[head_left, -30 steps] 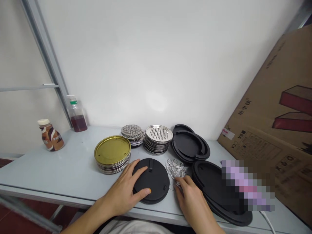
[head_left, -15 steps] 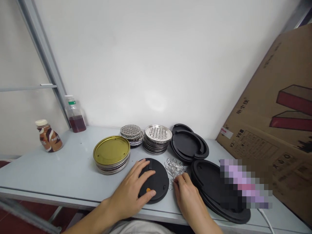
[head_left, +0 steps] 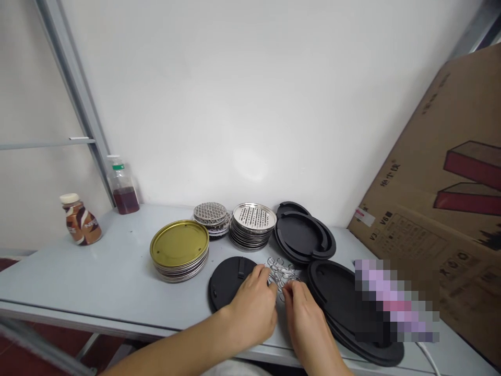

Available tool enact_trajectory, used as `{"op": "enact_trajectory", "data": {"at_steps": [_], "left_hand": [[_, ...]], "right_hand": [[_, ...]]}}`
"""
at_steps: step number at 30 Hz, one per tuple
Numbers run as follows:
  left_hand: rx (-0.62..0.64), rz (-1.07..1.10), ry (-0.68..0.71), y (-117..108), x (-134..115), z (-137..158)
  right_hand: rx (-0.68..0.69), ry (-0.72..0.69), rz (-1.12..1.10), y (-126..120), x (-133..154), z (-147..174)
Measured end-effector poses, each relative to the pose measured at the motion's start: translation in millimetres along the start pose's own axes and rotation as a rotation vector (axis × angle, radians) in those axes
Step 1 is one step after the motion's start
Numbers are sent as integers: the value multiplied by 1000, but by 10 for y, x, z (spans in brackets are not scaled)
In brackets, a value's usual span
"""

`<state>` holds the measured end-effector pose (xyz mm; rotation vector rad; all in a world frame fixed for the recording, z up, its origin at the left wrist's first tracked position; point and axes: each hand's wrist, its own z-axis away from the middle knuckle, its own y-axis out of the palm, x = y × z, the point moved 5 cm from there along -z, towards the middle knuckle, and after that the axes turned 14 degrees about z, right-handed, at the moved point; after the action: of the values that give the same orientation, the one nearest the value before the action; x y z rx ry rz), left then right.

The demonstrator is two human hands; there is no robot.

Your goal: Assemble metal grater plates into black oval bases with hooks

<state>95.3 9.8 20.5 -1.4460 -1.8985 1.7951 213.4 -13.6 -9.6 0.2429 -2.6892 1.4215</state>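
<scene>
A round black disc (head_left: 225, 284) with a raised tab lies near the table's front edge, its right part hidden by my left hand (head_left: 256, 303). The fingers of that hand are curled together over the disc's right side, beside a loose pile of silver wire hooks with ring ends (head_left: 281, 269). Facing it, my right hand (head_left: 307, 316) is pinched closed at the pile's near edge. What either hand has between its fingertips is hidden or too small to name.
Left stands a stack of metal discs under a gold lid (head_left: 180, 243). Behind are perforated silver discs (head_left: 254, 216) and black round trays (head_left: 301, 235); more black trays (head_left: 340, 292) lie right. Two bottles (head_left: 82, 222) (head_left: 126, 198) and a cardboard box (head_left: 430, 209) flank the table.
My left hand has left the middle of the black disc and moved right toward the wire hooks, its fingers now curled. The disc sits further left and is turned. My right hand moved slightly right.
</scene>
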Motion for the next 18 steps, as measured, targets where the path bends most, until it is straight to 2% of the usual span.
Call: {"op": "enact_trajectory", "data": {"at_steps": [4,8,12,16,18], "left_hand": [[48,-8,-38,-48,-17,-69],[69,1,-9,-7,-29,-93],[-14,12,37,45,-61,25],[-64,-114,57,66,-100,179],[-63,-187,113,99,-129,233]], "right_hand": [[-58,-35,-105,-34,-10,2],[-122,-37,-160,-141,-21,-11],[-154,-40,-179,-215,-11,-31],[-148,-15,-193,-210,-1,-41],[-148,-12,-196,-200,0,-43]]}}
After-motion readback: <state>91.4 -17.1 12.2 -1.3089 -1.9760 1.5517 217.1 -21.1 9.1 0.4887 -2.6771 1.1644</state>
